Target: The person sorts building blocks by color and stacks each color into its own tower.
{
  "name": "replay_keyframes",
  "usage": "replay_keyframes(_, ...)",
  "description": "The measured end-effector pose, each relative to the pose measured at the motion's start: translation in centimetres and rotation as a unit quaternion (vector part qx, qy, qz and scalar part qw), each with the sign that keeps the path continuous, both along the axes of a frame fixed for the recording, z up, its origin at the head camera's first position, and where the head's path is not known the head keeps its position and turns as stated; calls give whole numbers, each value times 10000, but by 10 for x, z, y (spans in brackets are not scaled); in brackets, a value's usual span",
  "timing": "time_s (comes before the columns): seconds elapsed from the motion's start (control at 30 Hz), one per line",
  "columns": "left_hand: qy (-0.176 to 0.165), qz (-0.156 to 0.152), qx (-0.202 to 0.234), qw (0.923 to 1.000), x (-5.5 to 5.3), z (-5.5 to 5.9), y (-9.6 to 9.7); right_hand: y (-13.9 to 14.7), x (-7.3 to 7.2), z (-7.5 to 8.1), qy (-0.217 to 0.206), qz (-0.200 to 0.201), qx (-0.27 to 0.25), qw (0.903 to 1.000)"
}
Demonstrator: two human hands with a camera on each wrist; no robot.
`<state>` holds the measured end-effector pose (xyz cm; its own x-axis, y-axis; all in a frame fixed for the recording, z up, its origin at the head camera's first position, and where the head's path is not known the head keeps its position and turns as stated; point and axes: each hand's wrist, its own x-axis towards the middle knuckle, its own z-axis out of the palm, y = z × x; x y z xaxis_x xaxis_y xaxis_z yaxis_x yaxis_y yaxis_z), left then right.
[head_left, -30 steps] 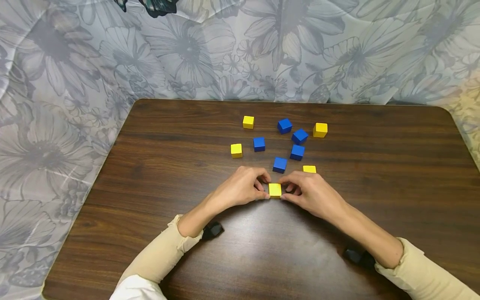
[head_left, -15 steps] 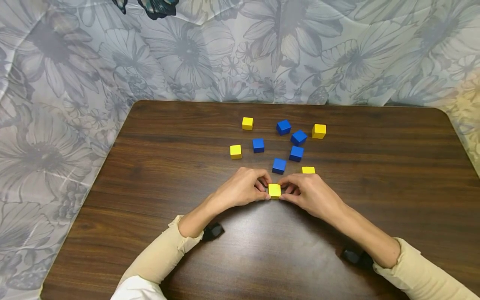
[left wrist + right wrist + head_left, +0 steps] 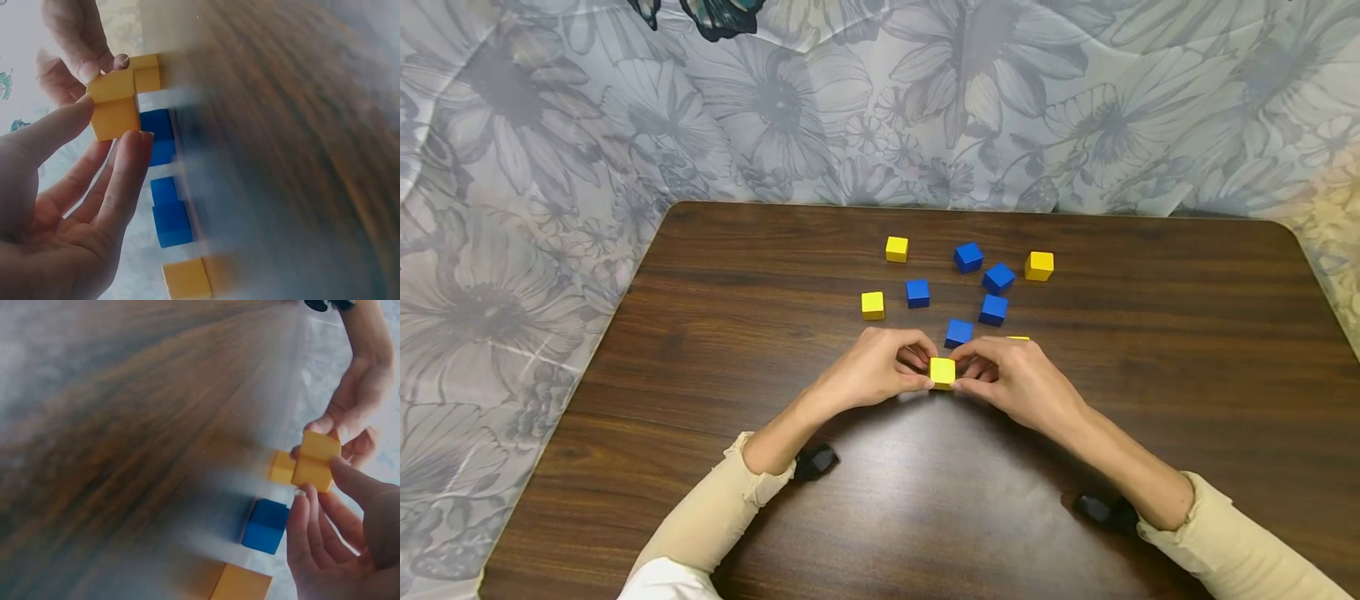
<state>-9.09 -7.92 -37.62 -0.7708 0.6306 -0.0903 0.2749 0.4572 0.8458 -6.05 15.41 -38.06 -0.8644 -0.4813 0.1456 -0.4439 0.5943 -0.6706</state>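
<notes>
A small yellow cube (image 3: 942, 373) is held between both hands near the middle of the table. My left hand (image 3: 874, 367) pinches its left side with thumb and fingertips. On the opposite side, my right hand (image 3: 1024, 379) pinches it the same way. The left wrist view shows the yellow cube (image 3: 115, 115) up among the fingertips, and the right wrist view shows the held cube (image 3: 317, 461) between both thumbs and fingers. Just beyond the hands lies a blue cube (image 3: 958, 333). Another yellow cube (image 3: 1018, 337) is mostly hidden behind the right hand.
Farther back on the brown wooden table (image 3: 737, 275) lie loose cubes: several blue ones, such as one blue cube (image 3: 917, 293), and yellow ones at the left (image 3: 872, 306), back (image 3: 897, 249) and right (image 3: 1039, 266). A flowered cloth (image 3: 775, 108) hangs behind the table's far edge.
Both hands have shifted slightly left and away from the body with the yellow cube between them. The right hand now covers more of the yellow cube behind it.
</notes>
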Motion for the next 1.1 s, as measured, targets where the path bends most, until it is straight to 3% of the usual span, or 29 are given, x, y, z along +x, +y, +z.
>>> replay_keyframes(0.27,-112,176,324,9993,1,-1,-10,-9,-4,3,-6,79,-151,9999)
replay_keyframes(1.1,-165,407,436,9981,4,2,-47,-45,-13,2,-491,272,-623,9965)
